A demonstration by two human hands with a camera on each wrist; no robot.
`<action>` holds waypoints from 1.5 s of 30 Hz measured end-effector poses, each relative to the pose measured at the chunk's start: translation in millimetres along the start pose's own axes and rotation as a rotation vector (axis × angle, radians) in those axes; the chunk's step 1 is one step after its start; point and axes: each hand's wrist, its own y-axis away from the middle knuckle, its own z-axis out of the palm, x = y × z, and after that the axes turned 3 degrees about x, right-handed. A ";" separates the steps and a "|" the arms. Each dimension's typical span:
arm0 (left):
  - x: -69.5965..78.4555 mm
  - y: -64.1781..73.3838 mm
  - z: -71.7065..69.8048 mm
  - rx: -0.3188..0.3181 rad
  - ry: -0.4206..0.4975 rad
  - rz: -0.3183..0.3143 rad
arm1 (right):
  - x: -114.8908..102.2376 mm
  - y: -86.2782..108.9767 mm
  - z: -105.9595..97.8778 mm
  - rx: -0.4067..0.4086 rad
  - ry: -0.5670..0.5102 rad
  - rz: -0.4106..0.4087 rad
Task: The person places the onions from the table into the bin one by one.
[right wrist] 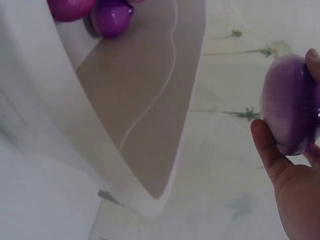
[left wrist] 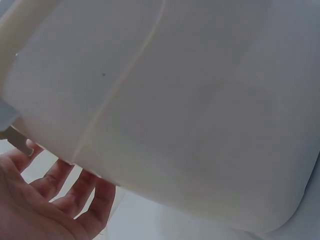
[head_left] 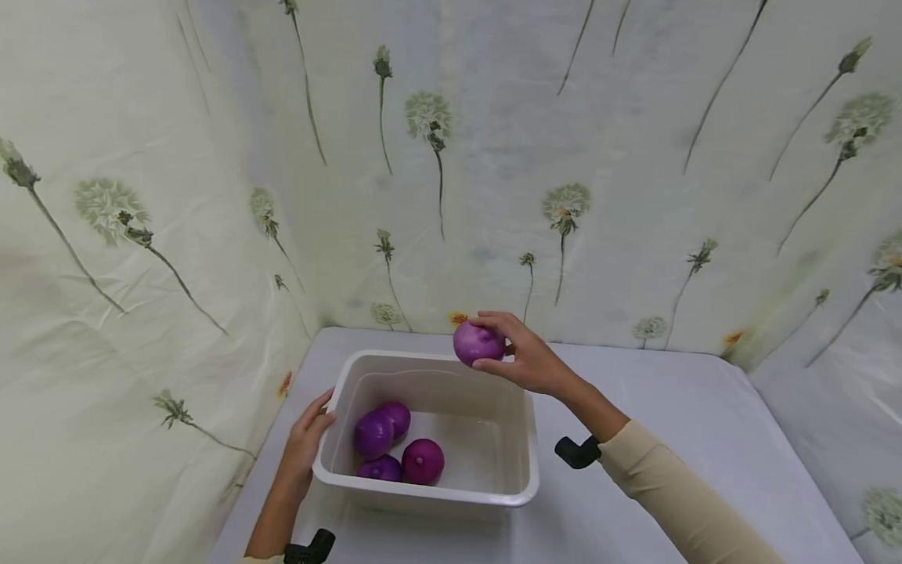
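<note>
A whitish plastic tub (head_left: 426, 498) stands on the table. Against its left side, near the rim, rests my left hand (head_left: 308, 435); in the left wrist view, the fingers (left wrist: 100, 205) meet the edge of the outer wall. My right hand (head_left: 524, 356) holds a glossy purple onion-shaped ball (head_left: 475, 343) above the tub's far right rim, pinched between thumb and fingertips. Inside the tub, grouped at the left, lie several similar balls: a magenta one (head_left: 423, 461) with a small nub and purple ones (head_left: 373, 435) beside it.
The table (head_left: 634, 407) wears a pale cover and extends to the right of the tub. Dandelion-printed cloth (head_left: 493, 157) hangs behind it and along both sides. Black wrist mounts (head_left: 578, 452) sit on both forearms.
</note>
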 end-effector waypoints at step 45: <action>-3.1 -4.8 -4.1 0.007 -0.008 0.012 | 20.2 -21.7 106.3 -0.179 0.036 0.095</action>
